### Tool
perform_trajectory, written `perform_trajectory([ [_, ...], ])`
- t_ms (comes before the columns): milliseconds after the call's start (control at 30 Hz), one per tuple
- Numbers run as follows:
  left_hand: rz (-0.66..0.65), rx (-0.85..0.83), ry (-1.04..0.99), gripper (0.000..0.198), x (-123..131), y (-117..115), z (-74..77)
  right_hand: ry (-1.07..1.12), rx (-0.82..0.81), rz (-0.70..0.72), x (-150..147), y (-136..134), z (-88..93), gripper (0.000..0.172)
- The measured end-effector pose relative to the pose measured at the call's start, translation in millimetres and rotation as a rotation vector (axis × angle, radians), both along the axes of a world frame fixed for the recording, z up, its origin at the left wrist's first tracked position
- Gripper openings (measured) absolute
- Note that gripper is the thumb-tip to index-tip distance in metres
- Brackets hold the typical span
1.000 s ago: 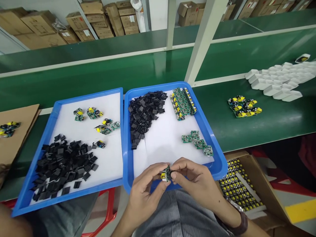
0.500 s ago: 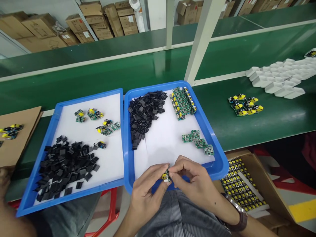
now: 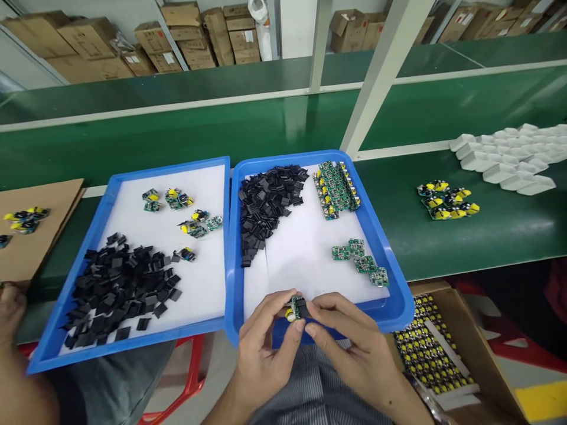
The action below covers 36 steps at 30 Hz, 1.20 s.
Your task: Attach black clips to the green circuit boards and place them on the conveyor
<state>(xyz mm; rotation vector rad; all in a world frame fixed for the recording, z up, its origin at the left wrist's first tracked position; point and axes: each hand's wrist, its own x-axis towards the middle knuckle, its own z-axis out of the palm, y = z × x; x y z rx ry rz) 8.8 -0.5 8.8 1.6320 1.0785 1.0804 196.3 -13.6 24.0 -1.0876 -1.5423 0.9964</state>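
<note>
Over the near edge of the right-hand blue tray [image 3: 234,277], my left hand [image 3: 270,342] pinches a small green circuit board [image 3: 294,308] with a yellow part on its left side. A thin black plastic piece [image 3: 302,307] lies against the board's right side. My right hand [image 3: 354,336] has its thumb and index finger at that piece's right edge, gripping it. Beyond my hands, the tray holds a heap of black pieces [image 3: 270,200], a block of boards in rows [image 3: 336,189] and several loose boards [image 3: 364,264].
To the left is a second blue tray [image 3: 168,328] with black pieces and boards. Another person's hand [image 3: 11,307] rests by a cardboard sheet [image 3: 39,248]. Boards [image 3: 449,202] and white housings [image 3: 500,159] are on the right bench. A carton of boards [image 3: 434,342] stands low right.
The board has turned in my fingers, and the black piece against it now shows. My right fingers have shifted slightly right and lower. The whole view has tilted a little.
</note>
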Motion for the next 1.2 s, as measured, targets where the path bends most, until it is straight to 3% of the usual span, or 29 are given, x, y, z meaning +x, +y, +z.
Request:
perform_trajectory([
  [333,-0.057,0.037,0.058,0.052,-5,5,1.6,-0.136,0.006,0.152,0,1,8.1,0.044],
  [533,-0.048,-0.015,-0.025,0.048,-1,3,-0.3,-0.076,0.022,0.038,-1,1,5.6,0.056],
  [833,-0.037,0.077,0.036,0.048,1,7,2.6,-0.01,-0.102,0.238,9,7,2.5,0.057],
  [1067,0.032,0.251,0.156,0.047,10,6,-0.8,-0.006,-0.039,-0.041,1,8,-4.5,0.039],
  [1133,0.048,0.258,0.212,0.057,10,8,-0.7,-0.028,-0.01,-0.159,18,17,-8.8,0.028],
  [1200,0.065,0.288,0.287,0.058,6,12,-1.8,-0.12,-0.035,-0.406,55,32,-16.0,0.025],
])
